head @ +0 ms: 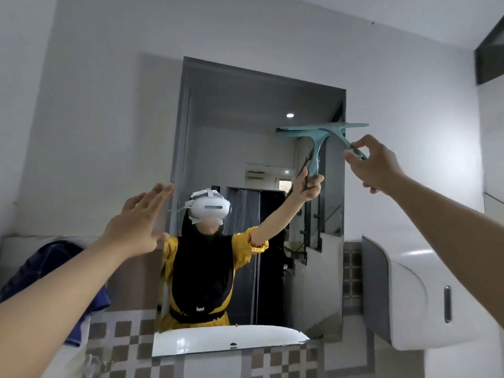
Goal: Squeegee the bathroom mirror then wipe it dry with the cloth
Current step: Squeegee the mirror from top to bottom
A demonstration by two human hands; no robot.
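A rectangular mirror (272,105) hangs on the white wall ahead and reflects a person in yellow and black. My right hand (376,165) grips the handle of a teal squeegee (351,129), whose blade lies level against the mirror's right edge, in the upper half. My left hand (139,222) is raised at the mirror's left edge with the fingers spread and nothing in it. A dark blue cloth (35,271) hangs at the left, partly behind my left forearm.
A white and grey wall dispenser (403,296) juts out just right of the mirror's lower half. Checkered brown and white tiles (128,339) run below the mirror. A dark ceiling recess (491,55) sits at the upper right.
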